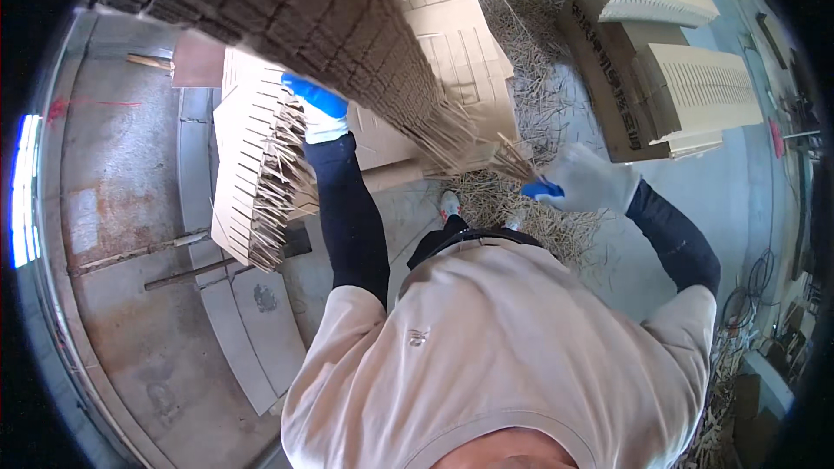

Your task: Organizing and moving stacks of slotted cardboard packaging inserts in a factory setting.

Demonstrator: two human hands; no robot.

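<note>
A tall stack of slotted brown cardboard sheets (347, 30) slants across the upper left, its top close to the camera. My left hand (315, 104), in a white glove with blue coating, holds the stack at its near side; part of the fingers is hidden. Narrow cardboard strips stick out at the stack's lower end. My right hand (584, 179), gloved the same way, has its fingers closed on a bunch of cardboard strips (512, 161) beside that end. Another slotted cardboard stack (239, 169) lies left of my left forearm, its edge ragged with strips.
Flat slotted cardboard sheets (456, 43) lie beyond the raised stack. At the upper right, cream slotted stacks (699, 87) rest on a printed cardboard box (599, 78). Loose strips (560, 69) litter the floor. Grey boards (252, 339) lie at left; another person's legs show at the top.
</note>
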